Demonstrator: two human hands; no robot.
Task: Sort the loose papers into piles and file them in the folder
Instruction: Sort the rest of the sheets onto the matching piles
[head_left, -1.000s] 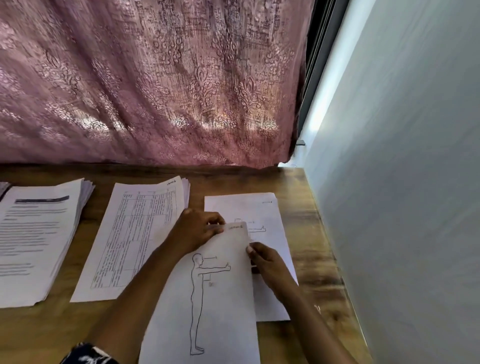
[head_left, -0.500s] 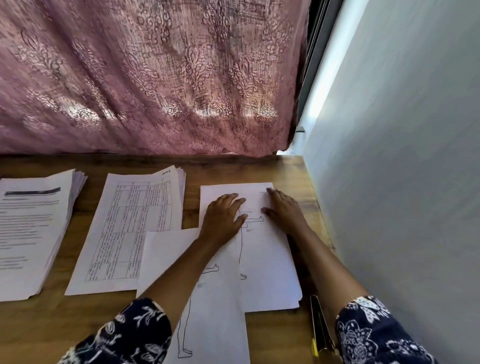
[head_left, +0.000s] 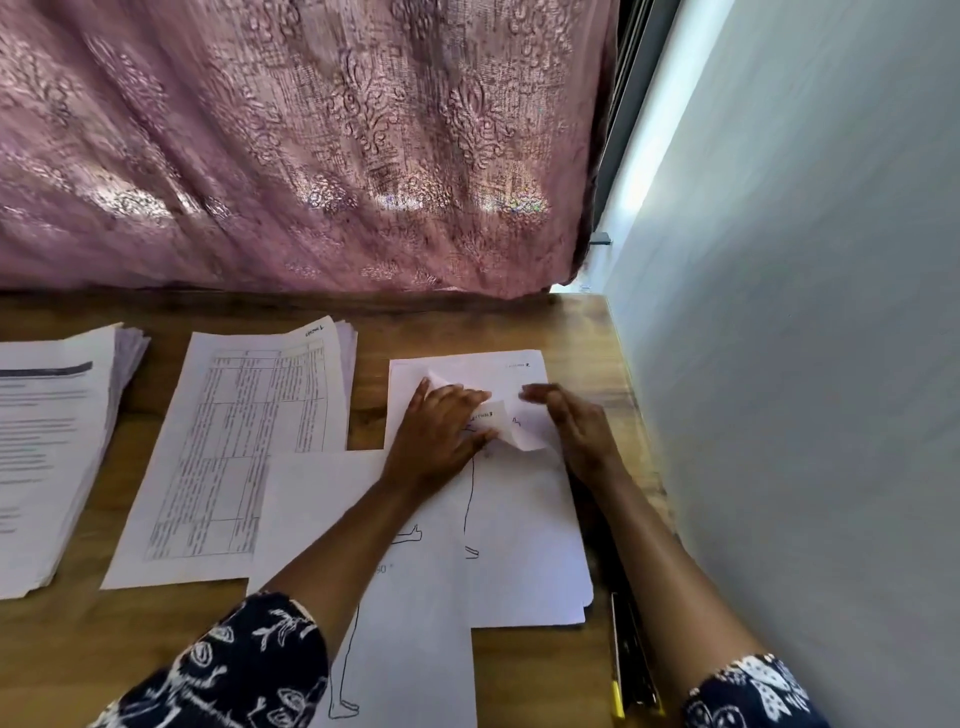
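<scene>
Pressing curled sheet (head_left: 524, 437): left hand (head_left: 441, 441) fingers flat, tag (head_left: 483, 416) looks like "SECTION 3"; right hand (head_left: 576, 431) fingers straight, blurred, beside it. Wall (head_left: 805, 364) hugs counter (head_left: 587, 332) right edge.

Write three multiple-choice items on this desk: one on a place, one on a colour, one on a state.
1. The grid-table pile lies:
A) between the text pile and the figure pile
B) to the right of the figure pile
C) to the left of the text pile

2. The curtain is:
A) green
B) pink
C) blue

3. The sheet by the left hand is:
A) lying flat
B) torn in two
C) bent over at its top end

Answers:
1. A, because it is the middle one of the three piles.
2. B, because the patterned cloth shows pink.
3. C, because its top end folds over beside the hand.
</scene>
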